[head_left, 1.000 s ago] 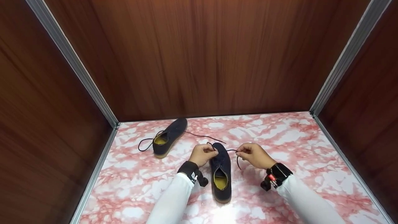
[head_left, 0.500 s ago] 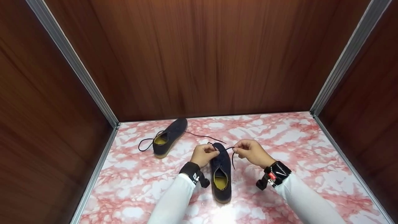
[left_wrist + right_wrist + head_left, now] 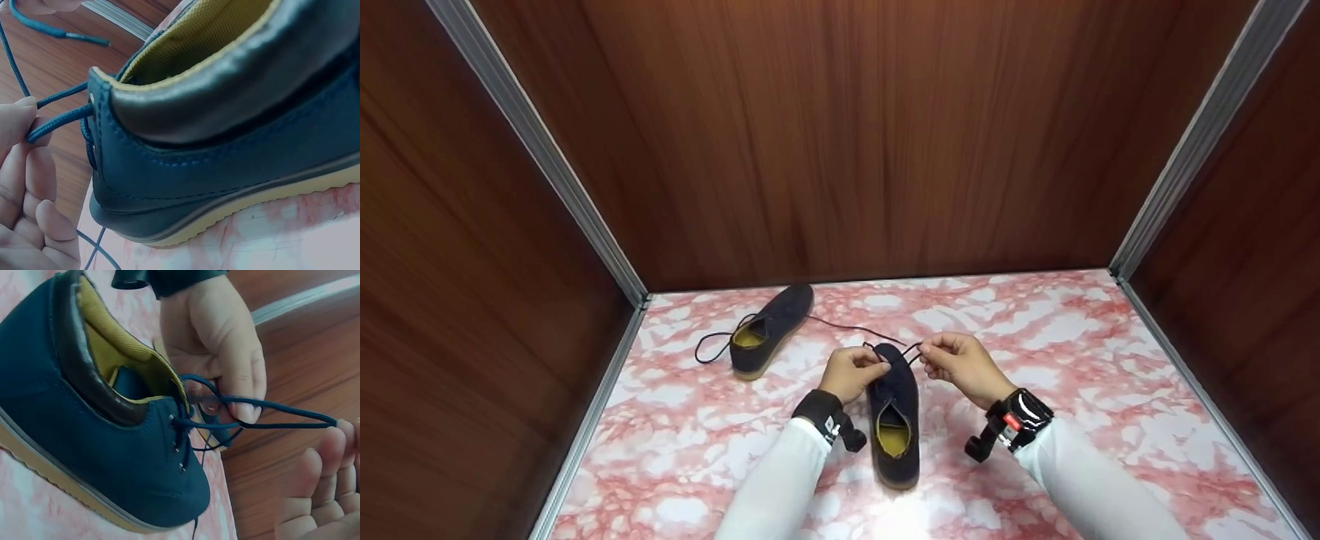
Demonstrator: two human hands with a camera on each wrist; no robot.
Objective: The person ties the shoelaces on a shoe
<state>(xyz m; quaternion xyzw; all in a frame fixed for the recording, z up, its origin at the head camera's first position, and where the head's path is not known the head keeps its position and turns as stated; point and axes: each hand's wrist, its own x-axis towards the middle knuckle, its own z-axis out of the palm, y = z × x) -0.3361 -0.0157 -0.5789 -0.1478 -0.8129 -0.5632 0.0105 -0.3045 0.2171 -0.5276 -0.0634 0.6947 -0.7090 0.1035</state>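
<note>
A navy lace-up shoe (image 3: 898, 471) with a yellow lining stands upright between the hands, toe pointing away. Over its front, the left hand (image 3: 846, 375) pinches the shoelace between thumb and forefinger. In the left wrist view, lace strands (image 3: 59, 119) run from the top eyelets into that pinch. The right hand (image 3: 966, 369) is just right of the toe and pinches a doubled stretch of lace (image 3: 287, 415), which spans the gap between both hands in the right wrist view. A loose lace end (image 3: 62, 34) hangs near the right hand in the left wrist view.
The matching shoe (image 3: 784, 315) lies angled at the back left, one lace looped to its left and another lace (image 3: 855, 328) trailing right across the marbled surface (image 3: 1035, 322). Brown wood-grain panels (image 3: 847, 150) with grey metal edging enclose the back and sides.
The right hand has moved left and slightly away from the body, nearer the left hand; the lace end hanging below it is now drawn up. The left hand and both shoes have stayed nearly still.
</note>
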